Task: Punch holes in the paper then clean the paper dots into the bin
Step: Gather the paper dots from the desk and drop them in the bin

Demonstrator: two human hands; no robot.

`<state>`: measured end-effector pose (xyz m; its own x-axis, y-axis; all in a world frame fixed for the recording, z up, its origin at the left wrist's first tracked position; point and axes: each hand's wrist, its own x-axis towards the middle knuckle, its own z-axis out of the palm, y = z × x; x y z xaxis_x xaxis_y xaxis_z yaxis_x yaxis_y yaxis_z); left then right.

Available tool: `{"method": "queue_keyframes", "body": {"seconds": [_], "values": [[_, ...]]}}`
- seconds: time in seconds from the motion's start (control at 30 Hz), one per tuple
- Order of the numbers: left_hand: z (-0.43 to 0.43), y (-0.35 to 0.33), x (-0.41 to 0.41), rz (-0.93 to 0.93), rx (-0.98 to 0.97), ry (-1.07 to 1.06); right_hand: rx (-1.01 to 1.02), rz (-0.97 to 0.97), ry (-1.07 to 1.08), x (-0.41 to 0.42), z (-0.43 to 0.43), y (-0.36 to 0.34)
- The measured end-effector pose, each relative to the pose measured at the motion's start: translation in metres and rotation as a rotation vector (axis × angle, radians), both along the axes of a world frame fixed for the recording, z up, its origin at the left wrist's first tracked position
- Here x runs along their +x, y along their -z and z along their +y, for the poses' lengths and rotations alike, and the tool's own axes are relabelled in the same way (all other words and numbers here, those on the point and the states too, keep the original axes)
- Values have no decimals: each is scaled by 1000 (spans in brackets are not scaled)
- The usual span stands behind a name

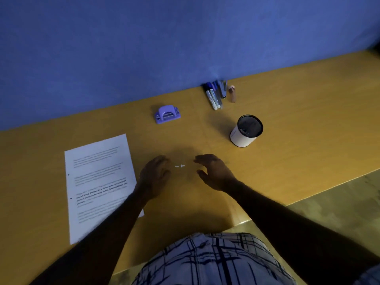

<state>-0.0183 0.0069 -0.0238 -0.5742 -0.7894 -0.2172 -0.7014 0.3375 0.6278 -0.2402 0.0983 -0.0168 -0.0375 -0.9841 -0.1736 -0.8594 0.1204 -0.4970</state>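
White dots [180, 166] are lying midway between my hands, strung left-right. Left hand [155, 174] and right hand [214, 171] are curling loosely, gripping nothing; bin [246, 131] is standing beyond the right.

both bare arms reach forward from the lower edge of the view and draw closer together toward the wrists. the left forearm [107, 225] runs up and to the right, the right forearm [273, 210] up and to the left. the left hand [155, 174] and the right hand [214, 171] sit level with each other, apart, palms turned inward to face one another. the fingers of both are loosely curved and hold nothing.
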Motion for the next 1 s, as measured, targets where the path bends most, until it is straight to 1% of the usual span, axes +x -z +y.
{"method": "queue_keyframes", "body": {"seconds": [0.07,0.13,0.17,0.23,0.4,0.57,0.73,0.87,1.0], "values": [[9,10,3,-190,-116,82,91,44,-28,10,0,11],[17,19,2,-379,-169,151,136,84,-64,17,0,21],[21,23,0,-434,-190,173,138,98,-79,20,1,25],[27,28,-4,-476,-233,183,125,133,-91,26,5,33],[39,36,-6,-477,-314,141,90,197,-64,37,13,48],[39,38,-8,-474,-316,147,47,244,-53,40,15,56],[34,37,-9,-463,-343,160,55,250,-86,36,11,57],[30,34,-8,-442,-352,164,-5,199,-34,29,2,50],[24,31,-9,-343,-307,53,-45,91,42,22,-9,46]]}}
